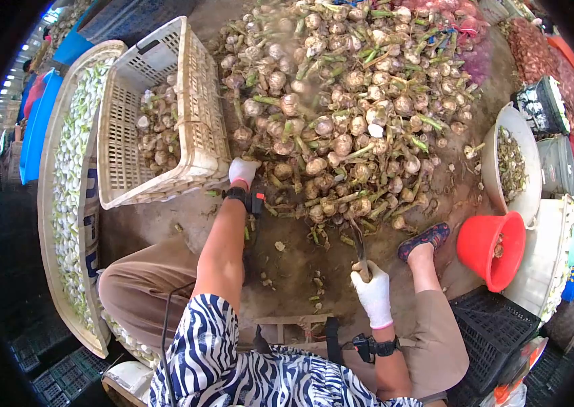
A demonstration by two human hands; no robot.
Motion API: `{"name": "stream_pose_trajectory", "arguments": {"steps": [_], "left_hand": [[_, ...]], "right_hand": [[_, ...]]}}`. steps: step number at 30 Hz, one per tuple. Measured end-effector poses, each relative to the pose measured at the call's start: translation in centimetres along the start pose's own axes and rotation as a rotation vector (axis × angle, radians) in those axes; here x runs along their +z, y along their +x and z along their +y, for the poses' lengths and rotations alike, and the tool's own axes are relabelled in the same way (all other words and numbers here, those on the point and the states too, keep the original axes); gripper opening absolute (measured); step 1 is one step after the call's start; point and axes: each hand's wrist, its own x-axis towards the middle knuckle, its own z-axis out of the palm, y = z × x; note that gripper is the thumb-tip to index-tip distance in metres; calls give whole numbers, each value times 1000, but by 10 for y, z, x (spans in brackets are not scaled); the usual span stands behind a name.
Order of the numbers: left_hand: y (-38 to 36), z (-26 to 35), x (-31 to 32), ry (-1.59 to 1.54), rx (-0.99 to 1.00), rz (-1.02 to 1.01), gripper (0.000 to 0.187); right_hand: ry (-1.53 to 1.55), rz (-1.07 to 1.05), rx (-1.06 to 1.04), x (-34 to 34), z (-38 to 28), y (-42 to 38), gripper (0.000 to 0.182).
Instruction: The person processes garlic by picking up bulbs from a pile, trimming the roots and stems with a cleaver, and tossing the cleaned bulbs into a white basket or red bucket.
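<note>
Right white-gloved hand (373, 296) clenching brown handle (366, 272) of dark metal blade (357, 239), probably light, stiff; left white-gloved hand (243, 171) nearing soil-stained bulbs (283, 171), grip unclear.

Single head cam, worn on my head, looking forward and steeply down over my lap, arms and the floor; wide round view, hands fairly near, no second view.

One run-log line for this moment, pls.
left hand: at garlic pile edge beside white crate, grip unclear | right hand: holding bladed tool | red bucket: right of pile
</note>
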Motion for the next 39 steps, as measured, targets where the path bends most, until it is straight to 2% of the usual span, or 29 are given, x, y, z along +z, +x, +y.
{"name": "stream_pose_trajectory", "arguments": {"steps": [1, 3, 4, 6, 8, 10, 11, 12, 14, 15, 16, 19, 22, 23, 28, 30, 31, 33, 36, 38, 39], "left_hand": [[10, -8, -1, 3, -1, -4, 65], [46, -46, 9, -74, 203, -211, 54], [33, -40, 2, -72, 211, -205, 54], [-33, -17, -23, -696, 435, -383, 56], [-91, 14, -38, -861, 223, -578, 65], [-165, 50, -55, -751, 279, -669, 76], [-178, 49, -39, -707, 496, -606, 82], [-215, 68, -44, -657, 474, -650, 83], [-260, 85, -38, -495, 728, -679, 78], [-279, 85, -38, -480, 666, -794, 72], [-302, 88, -42, -518, 815, -842, 72], [-318, 83, -23, -387, 989, -708, 66], [-348, 83, -40, -275, 965, -679, 63], [-355, 84, -44, -154, 1084, -500, 61], [-379, 80, -59, -170, 1064, -459, 57], [-381, 75, -59, -180, 1187, -374, 55], [-381, 73, -62, -237, 1129, -456, 55], [-382, 69, -66, -187, 1088, -458, 55], [-387, 61, -80, -134, 1009, -438, 58], [-405, 62, -112, -200, 1057, -589, 61], [-409, 64, -122, -125, 1114, -592, 68]], "right_hand": [[0, 1, 5, 0, 1, 3, 12], [-49, 18, -70, 1, 5, 6, 12], [-43, 22, -76, 0, 4, 7, 12], [-62, 40, -102, -1, 4, 7, 12], [-89, 92, -171, -1, -1, 4, 12], [-131, 165, -230, -6, -16, -3, 11], [-237, 191, -314, -10, -31, -9, 13], [-341, 214, -395, -13, -42, -14, 14], [-418, 274, -641, -20, -49, -27, 27], [-522, 269, -701, -24, -45, -32, 35], [-628, 218, -691, -27, -56, -41, 33], [-638, 194, -772, -35, -64, -67, 26], [-718, 194, -817, -39, -60, -81, 25], [-732, 225, -832, -37, -53, -82, 25], [-705, 348, -884, -28, -30, -73, 29], [-654, 346, -916, -26, -24, -71, 30], [-644, 345, -912, -25, -18, -68, 30], [-581, 331, -973, -22, -9, -60, 32], [-673, 312, -921, -19, -3, -54, 27], [-776, 282, -406, -42, 24, -21, 19], [-735, 333, -399, -54, 39, -7, 12]]}}
